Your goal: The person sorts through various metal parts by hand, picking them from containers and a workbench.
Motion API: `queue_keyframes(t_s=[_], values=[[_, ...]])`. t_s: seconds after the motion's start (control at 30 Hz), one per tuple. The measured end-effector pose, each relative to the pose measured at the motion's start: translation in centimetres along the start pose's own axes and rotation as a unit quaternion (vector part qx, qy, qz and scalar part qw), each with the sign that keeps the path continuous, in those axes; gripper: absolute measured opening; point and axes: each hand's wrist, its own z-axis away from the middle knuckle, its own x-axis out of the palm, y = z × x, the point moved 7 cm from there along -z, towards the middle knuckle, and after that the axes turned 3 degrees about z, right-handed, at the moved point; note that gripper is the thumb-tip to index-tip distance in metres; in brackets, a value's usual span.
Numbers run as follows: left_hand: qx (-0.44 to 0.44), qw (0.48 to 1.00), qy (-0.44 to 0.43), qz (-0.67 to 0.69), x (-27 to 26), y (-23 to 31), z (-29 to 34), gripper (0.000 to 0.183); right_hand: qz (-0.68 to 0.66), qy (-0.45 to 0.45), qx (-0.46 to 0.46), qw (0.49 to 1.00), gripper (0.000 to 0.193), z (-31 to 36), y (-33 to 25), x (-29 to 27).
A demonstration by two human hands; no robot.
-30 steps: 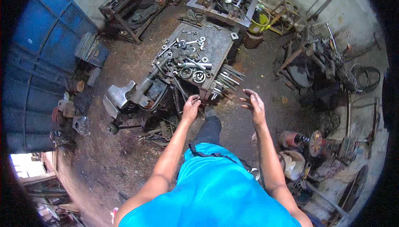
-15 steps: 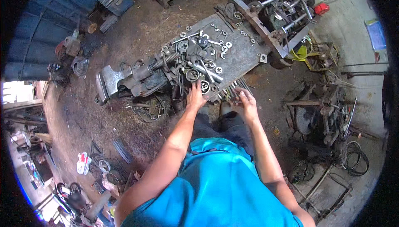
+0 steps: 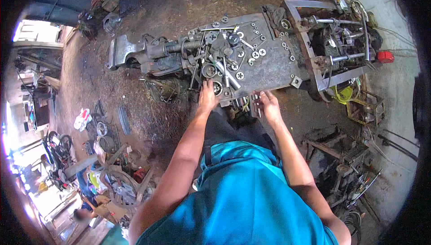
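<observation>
My left hand (image 3: 207,98) lies at the near left edge of the metal bench top (image 3: 274,72), its fingers stretched forward beside two round ring-shaped die holders (image 3: 209,70). My right hand (image 3: 270,106) is just off the bench's near edge, fingers bent against a dark piece carrying several short shiny metal pins (image 3: 256,105). Whether the fingers grip that piece is hard to make out. Round threading dies (image 3: 262,52), a thick silver bar (image 3: 232,79) and thin tools crowd the bench top between and beyond my hands.
A bench vise (image 3: 157,54) projects from the bench's left side. On the right stands a welded metal frame with shafts (image 3: 330,47). A red object (image 3: 385,57) lies behind it. Machine parts (image 3: 345,168) fill the lower right; scrap and another person (image 3: 83,213) show at lower left.
The view has turned, so the bench lies more level. My right hand has turned slightly beside the metal pins below the bench edge. My left hand stays at the edge by the rings.
</observation>
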Motion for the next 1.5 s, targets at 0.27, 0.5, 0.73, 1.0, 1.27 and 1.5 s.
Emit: queue_keyframes(t_s=[0.27, 0.5, 0.73, 1.0, 1.27, 1.5], values=[[-0.13, 0.992, 0.007, 0.004, 2.4, -1.0, 0.1, 0.092, 0.097, -0.052, -0.035, 0.993, 0.031, -1.9, -1.2, -0.7], [-0.12, 0.979, 0.059, 0.157, 1.8, -1.4, 0.8, 0.086, 0.131, -0.067, -0.024, 0.989, 0.034, -2.2, -0.5, 1.3], [-0.086, 0.964, 0.084, 0.236, -0.8, -2.8, 2.5, 0.049, 0.085, -0.042, -0.016, 0.995, 0.029, -2.9, -1.9, 5.6], [-0.144, 0.967, 0.011, 0.211, -2.5, -3.8, 3.3, 0.04, 0.038, -0.004, -0.013, 0.999, 0.035, -3.2, 0.1, 8.1], [-0.054, 0.998, 0.025, 0.03, -3.0, -1.4, 1.4, 0.033, 0.119, 0.021, -0.064, 0.991, 0.031, -3.9, 4.2, 8.1], [-0.034, 0.996, 0.055, -0.054, -0.8, -1.1, -0.1, 0.026, 0.144, -0.033, 0.028, 0.989, 0.027, -2.0, 2.2, 7.4]])
